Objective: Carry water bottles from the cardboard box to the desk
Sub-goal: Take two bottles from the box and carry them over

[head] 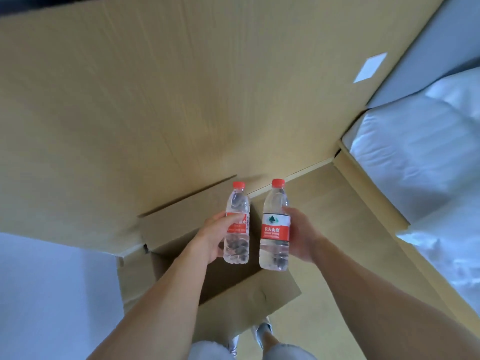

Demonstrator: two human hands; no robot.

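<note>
while the left hand (217, 236) grips one water bottle (237, 224), the right hand (301, 235) clasps another bottle (275, 227) above the open cardboard box (246, 302)

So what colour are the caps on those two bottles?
Red, both caps, clearest in the head view.

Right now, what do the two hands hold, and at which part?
Each holds one water bottle upright by its labelled middle: the left hand grips the left bottle, the right hand grips the right bottle.
</note>
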